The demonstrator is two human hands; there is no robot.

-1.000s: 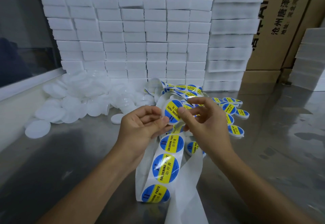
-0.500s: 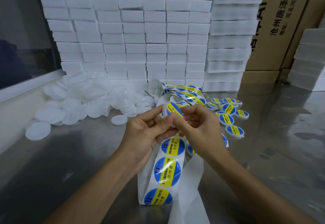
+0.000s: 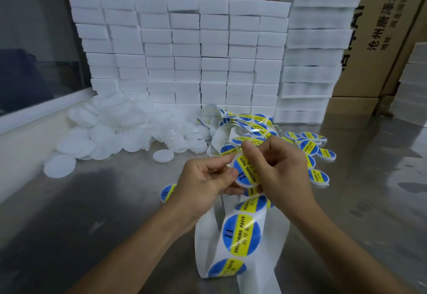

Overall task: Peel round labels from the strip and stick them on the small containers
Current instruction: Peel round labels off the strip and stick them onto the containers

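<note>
Label going onto one small container, held in both hands above the steel table.

Left hand (image 3: 203, 178) pinches the container (image 3: 246, 173) by its near rim between thumb and fingers; right hand (image 3: 277, 166) curls round the far side, thumb pressing the blue-and-yellow label flat on its face. The strip (image 3: 240, 236) hangs below the hands, more labels on it, bare backing trailing beside. Done, judging by the layout: a cluster of labelled containers (image 3: 309, 148) to the right, one more (image 3: 168, 192) lying just left of the left wrist. Left to do: a large heap of blank white containers (image 3: 115, 132) at the back left, so the job looks well short of half. Room: table (image 3: 92, 212) open to the front left and right; stacked white blocks (image 3: 208, 51) wall off the back.
</note>
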